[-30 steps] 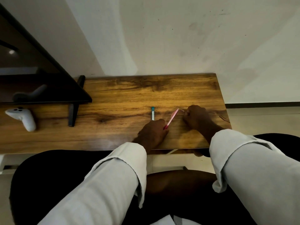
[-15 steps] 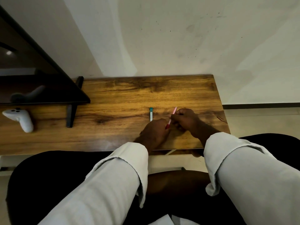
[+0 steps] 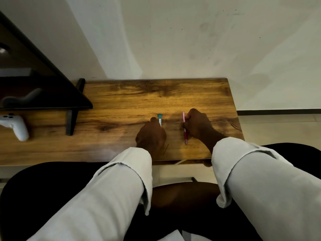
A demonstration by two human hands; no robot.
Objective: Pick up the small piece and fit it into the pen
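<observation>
On the wooden table (image 3: 121, 105) lie two pens. My right hand (image 3: 198, 126) grips a pink pen (image 3: 183, 119) that lies flat, pointing away from me, with its darker tip (image 3: 185, 138) sticking out toward me. My left hand (image 3: 151, 134) sits to the left of it with curled fingers over the near end of a white pen with a teal cap (image 3: 159, 119). One fingertip lies beside that pen's left side, and its near part is hidden under the hand. Both sleeves are light grey.
A white game controller (image 3: 15, 126) lies at the table's left end. A black raised stand (image 3: 52, 101) with a dark leg (image 3: 71, 122) covers the back left. The table ends just right of my right hand; a pale wall rises behind it.
My left hand let go of the pink pen's tip and slid left onto the teal-capped pen. My right hand laid the pink pen flat, from slanted to pointing straight away.
</observation>
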